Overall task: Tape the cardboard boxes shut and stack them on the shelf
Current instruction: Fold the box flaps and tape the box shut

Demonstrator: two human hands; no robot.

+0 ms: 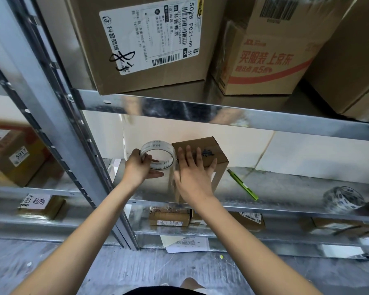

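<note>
The small cardboard box (202, 154) stands on the middle metal shelf (285, 184), near its front edge, so both hands can reach it. The right hand (192, 173) lies flat on the box's left side with its fingers spread, probably to keep the box from sliding and to press the tape down. The left hand (139, 167) has its grip curled round the clear tape roll (158, 155), just left of the box, and a clear strip seems to run from the roll to the box. A green box cutter (243, 185) lies to the right, likely for cutting the tape. Farther right sits a printed tape roll (343, 199). Big boxes (149, 45) fill the shelf above.
</note>
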